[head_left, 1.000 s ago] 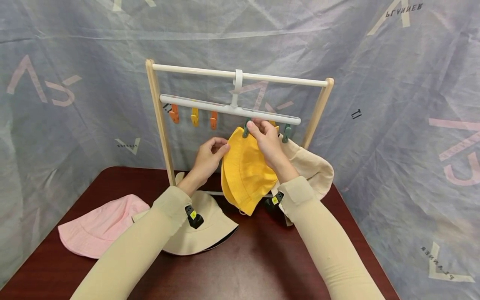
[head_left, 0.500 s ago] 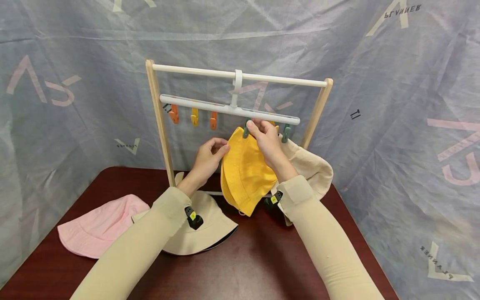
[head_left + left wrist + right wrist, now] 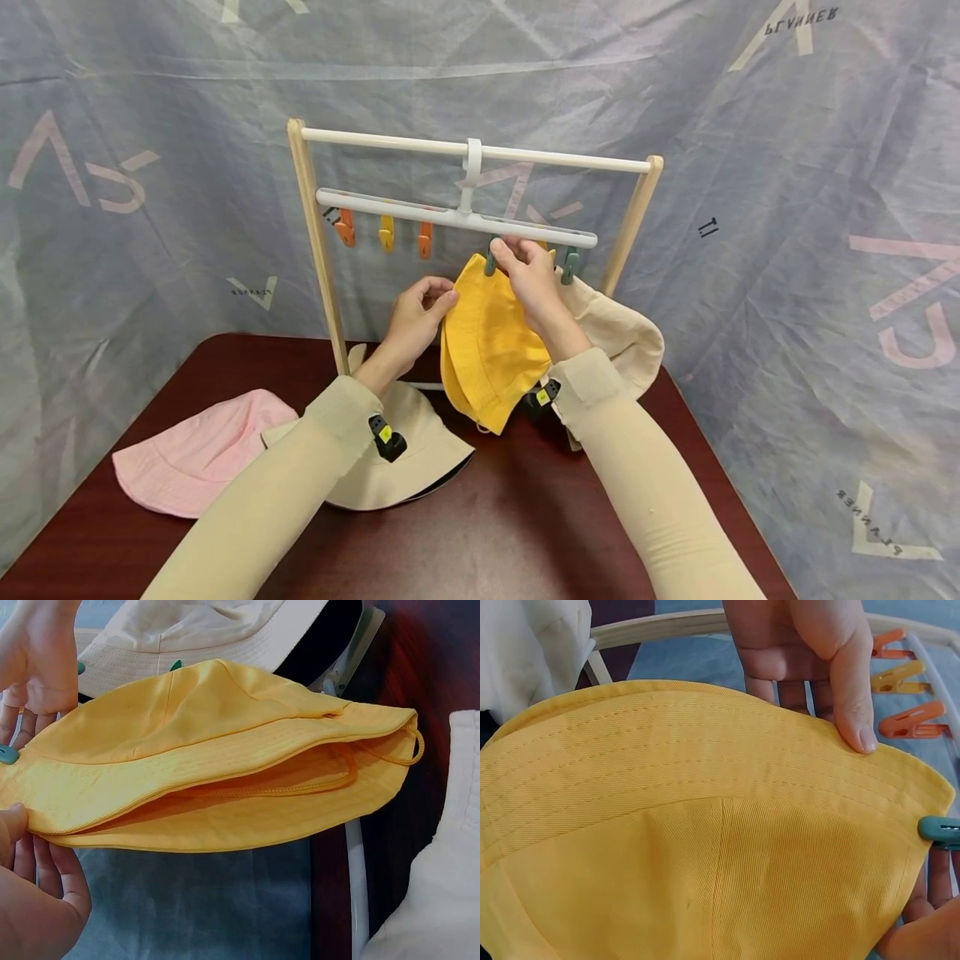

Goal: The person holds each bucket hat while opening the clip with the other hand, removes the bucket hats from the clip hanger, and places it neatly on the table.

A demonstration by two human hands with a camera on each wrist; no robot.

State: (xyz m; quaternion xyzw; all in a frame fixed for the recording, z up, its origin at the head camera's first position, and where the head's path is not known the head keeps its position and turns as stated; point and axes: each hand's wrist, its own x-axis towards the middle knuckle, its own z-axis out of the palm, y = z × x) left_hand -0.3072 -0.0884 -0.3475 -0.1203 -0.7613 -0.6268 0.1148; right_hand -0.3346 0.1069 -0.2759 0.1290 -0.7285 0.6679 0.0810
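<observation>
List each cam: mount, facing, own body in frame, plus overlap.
Head: worn on the head, facing forward and down at the rack, yellow hat and table; left hand, right hand and both sleeves show.
Left wrist: on the left wrist, looking into the yellow hat's brim opening; left hand lower left, right hand upper left.
Right wrist: on the right wrist, looking at the yellow hat's outer side; left hand at top, part of right hand lower right.
Shared by both wrist views: the yellow hat and green clip at its edge.

Head view: even, diffuse light | tabletop (image 3: 457, 550): pale sheen at near side, soft shadow below yellow hat (image 3: 487, 350) | right wrist view: brim stitching (image 3: 682, 750) sharp
</observation>
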